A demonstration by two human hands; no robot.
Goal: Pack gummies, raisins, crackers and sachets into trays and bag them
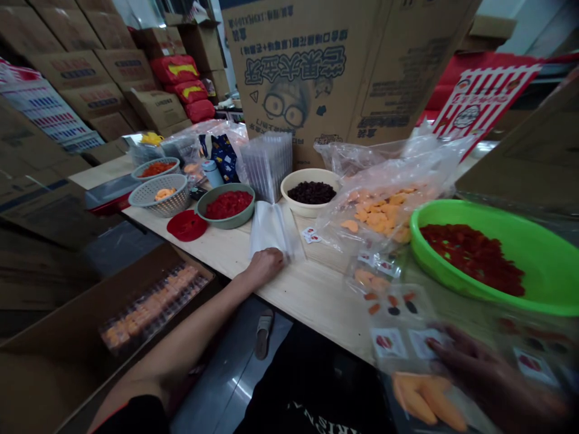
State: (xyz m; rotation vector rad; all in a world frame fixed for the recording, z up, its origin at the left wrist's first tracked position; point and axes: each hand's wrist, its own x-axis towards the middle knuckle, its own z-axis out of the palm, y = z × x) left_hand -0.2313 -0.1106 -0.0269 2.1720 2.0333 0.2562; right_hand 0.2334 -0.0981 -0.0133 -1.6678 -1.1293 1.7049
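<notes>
My left hand (266, 265) rests with its fingers curled together at the near end of a stack of clear plastic bags (270, 229); whether it pinches a bag is too small to tell. Over at the lower right, my right hand (470, 355) is blurred by motion, its fingers at a clear tray (400, 313). That tray shows small red and dark pieces, white printed cards (389, 342) and, at its near end, large orange pieces (427, 401). Another filled tray (534, 364) lies beside it, partly behind the right hand.
A green basin (552, 259) of red pieces stands right, near a bag of orange pieces (384, 211). Behind are a cream bowl (312, 211) of dark pieces, a grey-green bowl (230, 222) of red pieces and a large carton (344, 72). An open carton (58, 331) sits lower left.
</notes>
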